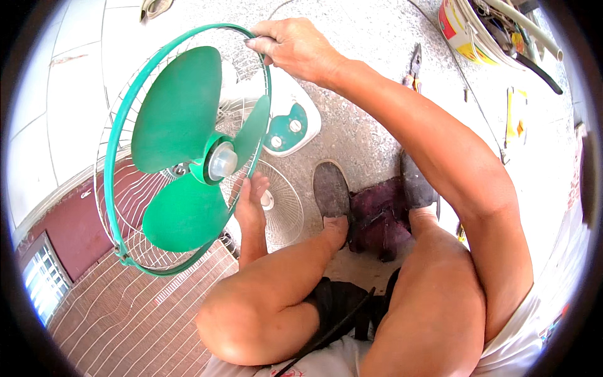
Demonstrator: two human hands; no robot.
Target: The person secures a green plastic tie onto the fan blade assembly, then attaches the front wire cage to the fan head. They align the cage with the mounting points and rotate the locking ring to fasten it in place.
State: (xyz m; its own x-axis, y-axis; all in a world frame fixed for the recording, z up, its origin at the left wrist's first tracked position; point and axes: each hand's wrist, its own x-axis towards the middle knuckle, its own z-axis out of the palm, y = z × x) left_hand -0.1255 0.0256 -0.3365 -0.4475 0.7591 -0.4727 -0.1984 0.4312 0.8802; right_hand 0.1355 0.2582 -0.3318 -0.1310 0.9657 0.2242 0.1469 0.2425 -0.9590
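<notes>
A fan head with a green rim, white wire cage and three green blades (177,113) is tilted up at my left. Its centre carries a pale translucent knob (222,161). My right hand (292,49) is closed round the top right of the rim, thumb pressed on it. At the rim's lower right is my left hand (252,204), fingers apart and partly hidden; whether it bears weight I cannot tell. Behind the fan head stands a white fan base (308,116) with a green panel and two white dials. A round wire guard (286,217) lies on the floor beyond my left hand.
Pliers (414,66) lie on the concrete near a white bucket (461,31) full of tools. A thin cable runs past a yellow item (516,116) at the right. A dark red cloth (377,217) lies between my shoes. A striped brown mat (144,314) covers the lower left.
</notes>
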